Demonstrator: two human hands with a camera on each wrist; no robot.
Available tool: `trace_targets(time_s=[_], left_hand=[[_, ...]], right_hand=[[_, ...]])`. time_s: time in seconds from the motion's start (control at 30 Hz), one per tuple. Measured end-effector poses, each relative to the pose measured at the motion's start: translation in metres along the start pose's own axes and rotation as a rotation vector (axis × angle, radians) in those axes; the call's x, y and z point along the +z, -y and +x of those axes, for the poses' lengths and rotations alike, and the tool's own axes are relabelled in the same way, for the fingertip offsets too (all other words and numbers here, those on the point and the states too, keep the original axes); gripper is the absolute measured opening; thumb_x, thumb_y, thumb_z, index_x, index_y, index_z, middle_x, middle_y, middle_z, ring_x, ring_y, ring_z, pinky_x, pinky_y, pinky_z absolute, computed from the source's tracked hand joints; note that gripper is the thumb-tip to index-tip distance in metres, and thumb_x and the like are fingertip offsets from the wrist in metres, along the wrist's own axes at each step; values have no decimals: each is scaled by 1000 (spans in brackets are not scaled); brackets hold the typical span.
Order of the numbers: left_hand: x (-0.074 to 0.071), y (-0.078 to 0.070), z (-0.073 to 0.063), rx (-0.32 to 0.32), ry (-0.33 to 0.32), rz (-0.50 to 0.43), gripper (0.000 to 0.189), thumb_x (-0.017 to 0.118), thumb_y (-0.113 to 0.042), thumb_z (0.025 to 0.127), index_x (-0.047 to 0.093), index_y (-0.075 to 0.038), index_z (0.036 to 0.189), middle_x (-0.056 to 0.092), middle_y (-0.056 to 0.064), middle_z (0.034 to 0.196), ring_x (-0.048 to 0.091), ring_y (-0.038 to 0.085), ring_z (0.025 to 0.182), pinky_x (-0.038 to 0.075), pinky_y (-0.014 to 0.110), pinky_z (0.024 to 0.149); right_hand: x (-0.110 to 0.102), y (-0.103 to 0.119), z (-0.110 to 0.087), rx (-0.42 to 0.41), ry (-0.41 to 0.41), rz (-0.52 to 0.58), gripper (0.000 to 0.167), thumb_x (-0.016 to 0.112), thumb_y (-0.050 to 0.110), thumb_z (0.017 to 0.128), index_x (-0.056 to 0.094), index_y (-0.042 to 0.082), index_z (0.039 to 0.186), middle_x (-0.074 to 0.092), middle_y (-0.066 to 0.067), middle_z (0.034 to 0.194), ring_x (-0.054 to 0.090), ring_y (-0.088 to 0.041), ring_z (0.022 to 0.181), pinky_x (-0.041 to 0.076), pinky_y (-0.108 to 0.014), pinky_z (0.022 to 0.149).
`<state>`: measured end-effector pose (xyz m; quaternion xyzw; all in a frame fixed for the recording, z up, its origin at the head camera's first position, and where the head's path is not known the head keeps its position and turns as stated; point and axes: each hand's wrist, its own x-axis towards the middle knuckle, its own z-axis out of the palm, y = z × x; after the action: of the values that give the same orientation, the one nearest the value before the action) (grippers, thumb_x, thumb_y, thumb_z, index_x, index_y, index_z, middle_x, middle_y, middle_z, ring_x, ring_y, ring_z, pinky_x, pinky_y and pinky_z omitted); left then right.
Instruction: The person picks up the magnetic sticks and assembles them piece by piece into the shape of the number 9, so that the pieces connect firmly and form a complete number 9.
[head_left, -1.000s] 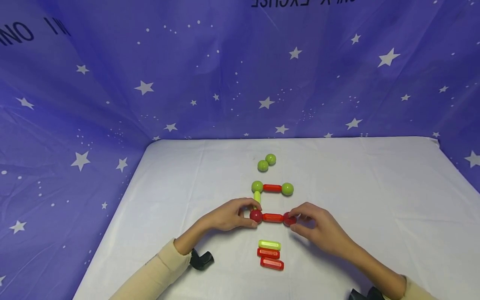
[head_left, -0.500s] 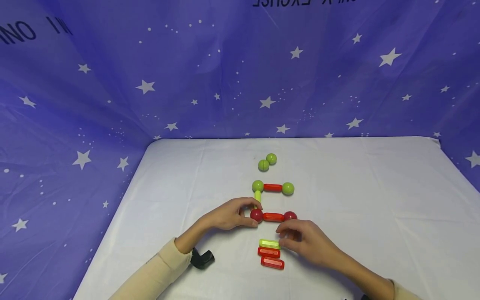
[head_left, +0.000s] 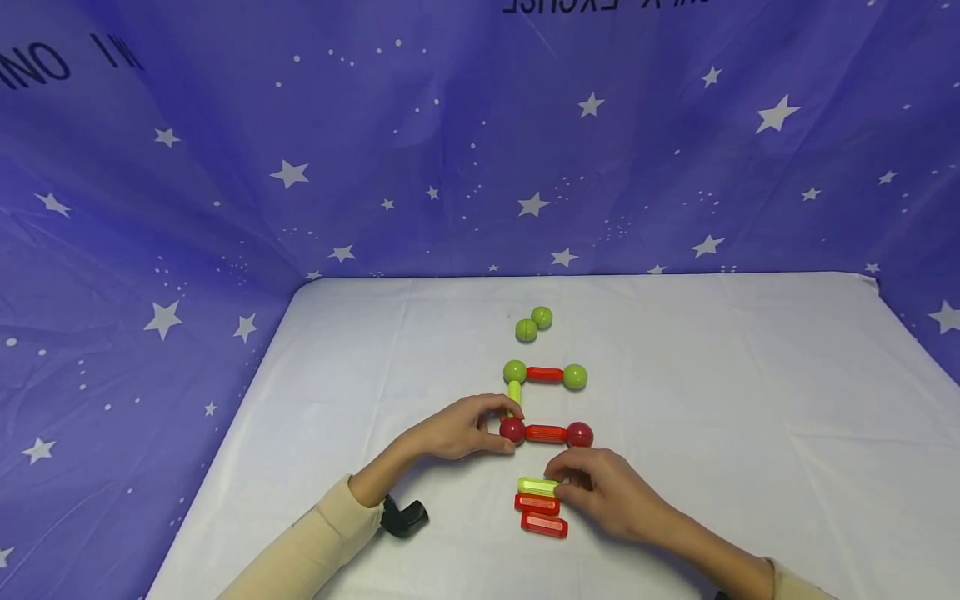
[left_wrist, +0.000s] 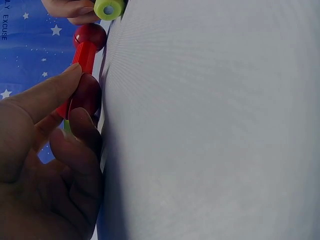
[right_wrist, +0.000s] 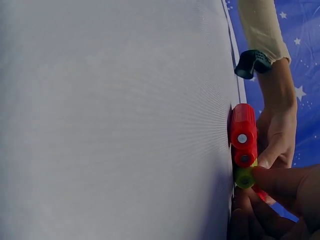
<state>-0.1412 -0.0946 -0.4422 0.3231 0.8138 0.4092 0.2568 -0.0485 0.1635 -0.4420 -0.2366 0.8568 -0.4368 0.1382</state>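
My left hand (head_left: 453, 431) holds a red ball (head_left: 512, 430) between thumb and fingers. From this ball a red rod (head_left: 546, 433) runs right to a second red ball (head_left: 579, 434). A yellow-green rod (head_left: 514, 393) leads back to a green ball (head_left: 515, 372), joined by another red rod (head_left: 544, 374) to a green ball (head_left: 575, 377). Nearer the front, my right hand (head_left: 611, 493) pinches the right end of a loose yellow-green rod (head_left: 536, 486); its round end (right_wrist: 245, 177) shows between thumb and finger in the right wrist view.
Two loose red rods, one (head_left: 537, 504) beside the yellow-green one and another (head_left: 544, 524) in front, lie on the white tabletop (head_left: 712, 375). Two green balls (head_left: 527, 330) sit farther back. A black curved piece (head_left: 405, 518) is at the left wrist. A starry purple cloth (head_left: 480, 142) hangs behind.
My right hand has left the right-hand red ball and come forward to the loose yellow-green rod, now pinching its end. My left hand has stayed on its red ball.
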Motion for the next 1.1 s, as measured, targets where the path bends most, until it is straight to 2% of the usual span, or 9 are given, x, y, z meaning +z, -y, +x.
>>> trace_targets(time_s=[0.37, 0.77, 0.93, 1.1], left_hand=[[0, 0, 1, 12, 1, -6, 38, 77, -22, 88, 62, -16, 122, 56, -5, 103, 51, 11, 72, 42, 26, 69], [-1, -1, 0, 20, -3, -13, 38, 78, -21, 87, 62, -14, 121, 56, -4, 101, 50, 12, 70, 42, 26, 67], [-1, -2, -1, 19, -6, -16, 38, 78, -21, 87, 62, -14, 121, 56, -4, 102, 50, 13, 70, 42, 26, 67], [-1, -1, -1, 21, -2, -18, 39, 78, -21, 87, 62, -13, 122, 56, -4, 103, 50, 12, 70, 42, 26, 67]], right_hand=[[-11, -6, -13, 37, -26, -19, 20, 73, 7, 88, 71, 19, 103, 62, 14, 89, 54, -7, 78, 48, -25, 69], [-33, -18, -34, 36, -122, -106, 22, 75, 7, 86, 71, 19, 103, 65, 13, 94, 54, -5, 79, 48, -25, 69], [-33, -19, -35, 10, -148, -98, 24, 78, 8, 83, 71, 20, 102, 62, 14, 90, 53, -6, 75, 46, -24, 64], [-30, -19, -31, 22, -130, -112, 27, 80, 7, 80, 71, 20, 102, 62, 15, 89, 52, -6, 75, 46, -25, 64]])
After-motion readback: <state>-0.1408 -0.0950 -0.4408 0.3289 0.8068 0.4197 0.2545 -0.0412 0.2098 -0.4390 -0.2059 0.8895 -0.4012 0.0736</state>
